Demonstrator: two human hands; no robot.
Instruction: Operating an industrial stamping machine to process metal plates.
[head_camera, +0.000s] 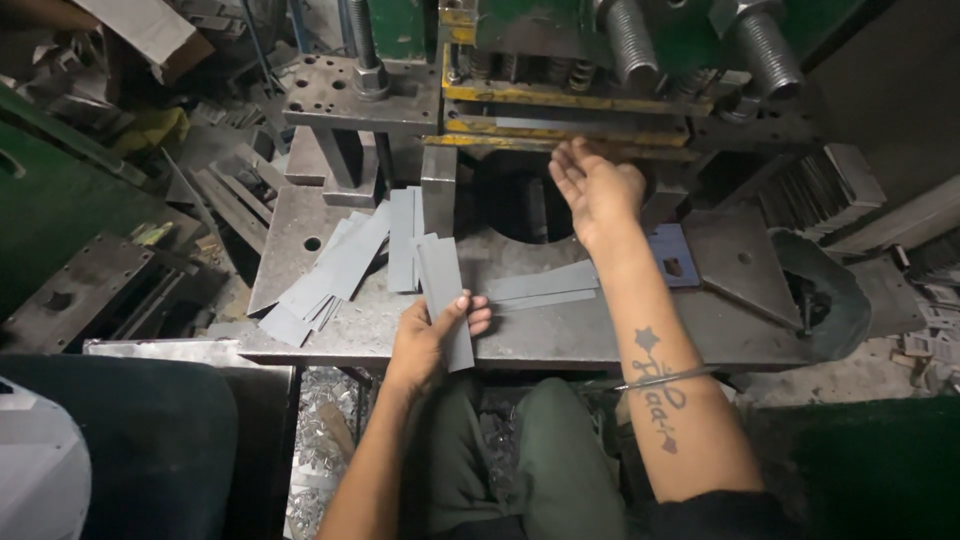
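My left hand grips a flat grey metal strip near the front edge of the steel press table; the strip points away from me. My right hand is raised palm-up with fingers apart just under the yellow-edged die of the green press, holding nothing that I can see. Two more grey strips lie flat on the table between my hands. A fanned pile of several strips rests to the left of my left hand.
A dark round opening sits in the press bed behind the strips. A punched blue-grey plate lies right of my forearm. Stacked metal pieces stand at the right. Scrap offcuts litter the floor below.
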